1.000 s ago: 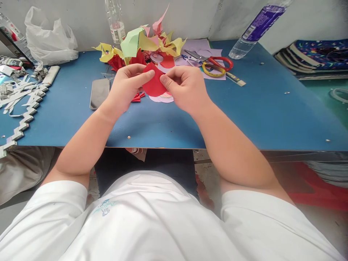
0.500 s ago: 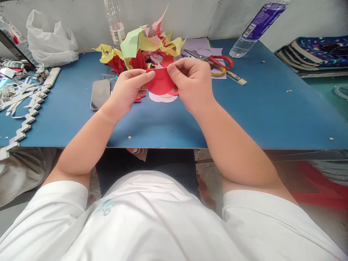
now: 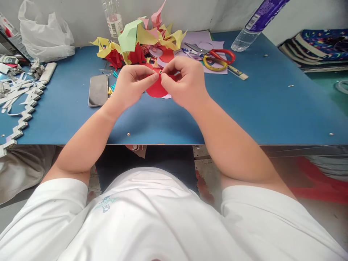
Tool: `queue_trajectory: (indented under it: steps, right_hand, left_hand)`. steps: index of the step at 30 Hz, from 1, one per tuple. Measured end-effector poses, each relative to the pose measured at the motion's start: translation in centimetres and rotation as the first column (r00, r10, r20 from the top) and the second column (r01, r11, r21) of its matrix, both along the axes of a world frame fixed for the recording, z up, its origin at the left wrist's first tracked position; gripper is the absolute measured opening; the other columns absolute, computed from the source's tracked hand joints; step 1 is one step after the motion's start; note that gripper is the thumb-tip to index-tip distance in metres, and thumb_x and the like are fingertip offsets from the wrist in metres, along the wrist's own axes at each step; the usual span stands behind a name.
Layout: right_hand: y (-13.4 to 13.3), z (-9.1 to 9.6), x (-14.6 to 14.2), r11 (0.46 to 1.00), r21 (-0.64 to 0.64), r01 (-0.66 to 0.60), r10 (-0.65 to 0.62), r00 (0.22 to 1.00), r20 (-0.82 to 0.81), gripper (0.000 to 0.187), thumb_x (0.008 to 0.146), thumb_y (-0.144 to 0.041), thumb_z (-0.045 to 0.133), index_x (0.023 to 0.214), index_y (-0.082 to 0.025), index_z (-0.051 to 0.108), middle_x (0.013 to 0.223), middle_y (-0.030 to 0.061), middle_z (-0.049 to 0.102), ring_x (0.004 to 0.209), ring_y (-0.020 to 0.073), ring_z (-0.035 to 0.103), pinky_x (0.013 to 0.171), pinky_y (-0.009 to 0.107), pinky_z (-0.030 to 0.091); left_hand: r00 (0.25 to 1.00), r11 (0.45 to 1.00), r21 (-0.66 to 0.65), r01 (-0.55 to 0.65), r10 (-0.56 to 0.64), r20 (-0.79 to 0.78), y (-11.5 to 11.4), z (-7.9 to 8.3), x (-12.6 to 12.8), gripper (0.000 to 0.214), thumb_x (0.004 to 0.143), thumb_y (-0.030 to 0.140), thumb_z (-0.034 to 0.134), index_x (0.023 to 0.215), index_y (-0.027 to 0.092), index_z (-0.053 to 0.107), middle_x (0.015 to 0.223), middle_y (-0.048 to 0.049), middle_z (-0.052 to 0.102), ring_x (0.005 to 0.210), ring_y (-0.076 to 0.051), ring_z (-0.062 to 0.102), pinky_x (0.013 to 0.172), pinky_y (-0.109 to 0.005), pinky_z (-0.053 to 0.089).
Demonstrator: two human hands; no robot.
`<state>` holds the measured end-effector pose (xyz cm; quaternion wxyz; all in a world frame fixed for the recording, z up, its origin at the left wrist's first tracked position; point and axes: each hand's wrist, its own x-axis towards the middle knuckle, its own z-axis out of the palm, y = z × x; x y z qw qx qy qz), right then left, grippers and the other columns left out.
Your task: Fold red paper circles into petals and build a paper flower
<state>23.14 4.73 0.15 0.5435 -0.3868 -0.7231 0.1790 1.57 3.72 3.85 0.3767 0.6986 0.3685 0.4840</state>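
Both my hands are raised over the blue table (image 3: 258, 108) and pinch one piece of red paper (image 3: 155, 88) between them. My left hand (image 3: 130, 85) grips its left top edge with thumb and forefinger. My right hand (image 3: 183, 81) pinches the same edge right beside it, so the fingertips of the two hands nearly touch. The paper hangs below the fingers, mostly hidden by them. Under it on the table lies a pale pink paper cut-out (image 3: 166, 96).
A heap of yellow, green, pink and red paper scraps (image 3: 141, 40) lies behind my hands. A phone (image 3: 98, 90) is at the left, scissors (image 3: 217, 58) at the right. Two plastic bottles (image 3: 112, 16) stand at the wall. Folded white paper strips (image 3: 21, 105) and a plastic bag (image 3: 40, 32) are far left.
My hands have drawn together, from holding the red paper spread apart to pinching its top edge fingertip to fingertip. The paper now shows smaller and more folded.
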Motion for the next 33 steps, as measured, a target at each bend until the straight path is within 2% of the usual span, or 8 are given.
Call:
queue_trajectory:
  steps: [6,10,14,19,24,26,29,33]
  right_hand:
    - [-0.3,0.0,-0.5,0.996,-0.086,0.031,-0.03,0.999,0.011,0.046,0.102,-0.05,0.1,0.084,-0.038,0.059,0.093,0.0065,0.074,0.107,0.042,0.072,0.102,0.068,0.065]
    - [-0.5,0.6,-0.7,0.993,-0.063,0.104,-0.104,0.994,0.017,0.043,0.099,-0.038,0.098,0.081,-0.037,0.059,0.091,0.0036,0.076,0.092,0.0363,0.07,0.097,0.066,0.065]
    - [0.1,1.3,0.7,0.976,0.039,0.215,-0.215,0.977,-0.003,0.037,0.09,-0.038,0.09,0.074,-0.039,0.056,0.083,0.0035,0.073,0.081,0.0373,0.068,0.083,0.067,0.062]
    - [1.3,1.9,3.1,0.951,-0.035,0.308,-0.309,0.951,-0.023,0.047,0.092,-0.055,0.094,0.07,-0.046,0.053,0.082,0.0023,0.075,0.086,0.041,0.068,0.088,0.072,0.063]
    - [0.8,1.3,1.8,0.997,-0.074,0.001,-0.006,0.998,-0.064,0.021,0.101,-0.05,0.091,0.103,-0.044,0.071,0.102,-0.0001,0.083,0.1,0.0352,0.074,0.091,0.058,0.068]
    - [0.4,0.7,0.7,0.99,-0.092,-0.103,0.094,0.99,-0.102,0.036,0.097,-0.054,0.098,0.119,-0.044,0.072,0.108,-0.0009,0.085,0.1,0.0335,0.076,0.084,0.053,0.067]
    - [0.3,0.0,-0.3,0.988,-0.089,-0.123,0.11,0.983,-0.146,0.047,0.092,-0.061,0.103,0.123,-0.044,0.072,0.113,0.0013,0.085,0.1,0.0345,0.078,0.085,0.053,0.066]
    - [0.5,-0.1,-0.2,0.986,-0.035,-0.164,0.156,0.973,-0.169,0.047,0.093,-0.073,0.1,0.12,-0.043,0.077,0.116,0.0042,0.087,0.107,0.0369,0.079,0.09,0.056,0.067]
  left_hand:
    - [0.999,0.998,0.045,-0.039,0.04,-0.036,0.2,-0.5,0.2,0.025,0.099,0.019,0.098,0.079,0.027,0.085,0.073,-0.0009,0.069,0.087,-0.025,0.071,0.08,-0.039,0.055]
    - [0.997,0.984,0.171,-0.047,0.056,-0.047,1.7,-1.6,0.2,0.027,0.1,0.023,0.097,0.078,0.031,0.084,0.074,-0.001,0.069,0.086,-0.024,0.063,0.08,-0.04,0.053]
    - [0.996,0.966,0.244,-0.085,0.076,0.049,2.7,-1.7,-0.2,0.025,0.095,0.03,0.091,0.071,0.033,0.084,0.07,-0.001,0.063,0.073,-0.021,0.046,0.073,-0.045,0.04]
    - [0.99,0.986,0.155,-0.055,0.033,0.139,3.1,-1.1,-0.8,0.037,0.096,0.06,0.1,0.075,0.036,0.082,0.072,-0.0023,0.056,0.071,-0.024,0.049,0.072,-0.047,0.041]
    - [0.99,0.999,0.034,0.006,-0.011,0.144,3.0,-1.3,-0.8,0.035,0.095,0.056,0.103,0.08,0.033,0.081,0.078,-0.0018,0.071,0.079,-0.021,0.055,0.076,-0.044,0.053]
    - [0.989,1.0,0.004,0.027,-0.027,0.143,2.7,-1.3,-0.9,0.03,0.101,0.054,0.101,0.09,0.033,0.082,0.085,-0.001,0.077,0.088,-0.023,0.064,0.085,-0.044,0.061]
    - [0.988,0.996,-0.083,0.037,-0.024,0.153,2.3,-1.1,-1.0,0.022,0.106,0.05,0.1,0.108,0.035,0.083,0.092,-0.0008,0.081,0.105,-0.027,0.078,0.097,-0.045,0.067]
    - [0.976,0.99,-0.127,0.061,-0.033,0.215,2.1,-1.0,-1.2,0.013,0.105,0.039,0.099,0.111,0.036,0.087,0.093,-0.0007,0.083,0.093,-0.026,0.08,0.088,-0.044,0.068]
